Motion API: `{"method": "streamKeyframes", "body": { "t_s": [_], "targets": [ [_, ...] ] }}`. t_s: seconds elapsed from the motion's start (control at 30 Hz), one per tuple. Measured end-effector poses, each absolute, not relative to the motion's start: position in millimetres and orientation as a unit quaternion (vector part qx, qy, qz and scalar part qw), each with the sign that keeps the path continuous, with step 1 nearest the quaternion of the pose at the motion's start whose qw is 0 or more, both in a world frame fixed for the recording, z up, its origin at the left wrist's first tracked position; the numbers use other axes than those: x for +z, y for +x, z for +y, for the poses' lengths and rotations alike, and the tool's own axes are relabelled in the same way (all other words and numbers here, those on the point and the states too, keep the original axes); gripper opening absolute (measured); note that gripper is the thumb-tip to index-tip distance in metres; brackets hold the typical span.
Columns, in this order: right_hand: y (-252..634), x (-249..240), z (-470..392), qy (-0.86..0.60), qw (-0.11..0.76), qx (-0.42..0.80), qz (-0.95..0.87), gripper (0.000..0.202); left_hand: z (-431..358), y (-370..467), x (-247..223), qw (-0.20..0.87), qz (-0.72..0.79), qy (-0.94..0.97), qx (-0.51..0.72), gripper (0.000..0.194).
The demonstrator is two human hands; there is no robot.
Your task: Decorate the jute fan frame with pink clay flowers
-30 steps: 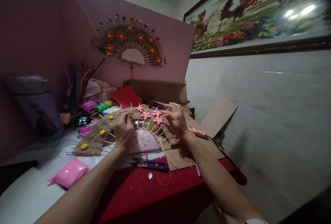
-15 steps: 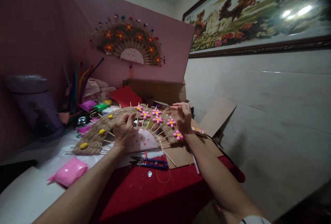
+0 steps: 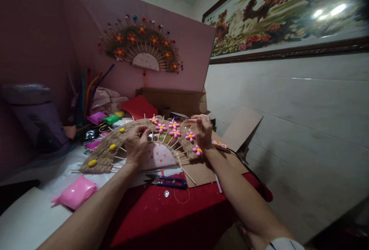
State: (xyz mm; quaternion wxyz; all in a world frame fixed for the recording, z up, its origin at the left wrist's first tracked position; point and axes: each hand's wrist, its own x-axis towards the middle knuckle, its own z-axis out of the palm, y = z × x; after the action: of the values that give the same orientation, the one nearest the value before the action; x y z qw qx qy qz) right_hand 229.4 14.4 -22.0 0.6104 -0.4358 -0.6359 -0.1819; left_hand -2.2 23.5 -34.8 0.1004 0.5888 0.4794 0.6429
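Note:
A fan-shaped piece of twine and sticks (image 3: 101, 153) lies across the table, with pink clay flowers (image 3: 175, 133) on its right half and yellow ovals (image 3: 112, 147) on its left. Its centre is a white half-circle with dots (image 3: 160, 155). My left hand (image 3: 137, 144) is over the fan's inner edge, left of the half-circle, thumb and forefinger closed together; whatever they hold is too small to name. Above the fan's right end is my right hand (image 3: 203, 130), its fingers bent towards the thumb; whether anything is between them cannot be made out.
Blue snips (image 3: 170, 181) lie on the red cloth (image 3: 155, 211) in front, beside a clear gem (image 3: 166, 194). A pink clay packet (image 3: 77, 192) sits at the left. Behind are pipe cleaners (image 3: 89, 92), red paper (image 3: 140, 107) and a finished fan (image 3: 141, 44) on the pink wall.
The whole view has shifted very slightly. Both hands have stayed almost where they were, with the left fingers nearly unchanged.

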Motion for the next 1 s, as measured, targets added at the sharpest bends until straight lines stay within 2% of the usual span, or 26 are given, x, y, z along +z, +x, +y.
{"method": "streamKeyframes", "body": {
  "t_s": [0.23, 0.43, 0.73, 0.9, 1.0],
  "targets": [
    [229.1, -21.2, 13.3, -0.437, 0.607, -0.195, -0.634, 0.062, 21.8, -3.7, -34.1, 0.097, 0.487, 0.611, 0.616, 0.033],
    [229.0, -20.7, 12.8, -0.434, 0.607, -0.189, -0.638, 0.06, 27.2, -4.0, -38.8, 0.113, 0.477, 0.595, 0.638, 0.018],
    [229.3, -21.5, 13.1, -0.429, 0.608, -0.194, -0.639, 0.059, 25.3, -3.4, -37.0, 0.121, 0.483, 0.588, 0.638, 0.018],
    [228.8, -21.5, 13.8, -0.423, 0.618, -0.191, -0.635, 0.058, 23.1, -4.0, -34.9, 0.106, 0.489, 0.609, 0.615, 0.031],
    [228.7, -21.8, 13.9, -0.412, 0.623, -0.19, -0.637, 0.056, 25.4, -3.7, -36.4, 0.1, 0.487, 0.604, 0.623, 0.024]
  ]
}}
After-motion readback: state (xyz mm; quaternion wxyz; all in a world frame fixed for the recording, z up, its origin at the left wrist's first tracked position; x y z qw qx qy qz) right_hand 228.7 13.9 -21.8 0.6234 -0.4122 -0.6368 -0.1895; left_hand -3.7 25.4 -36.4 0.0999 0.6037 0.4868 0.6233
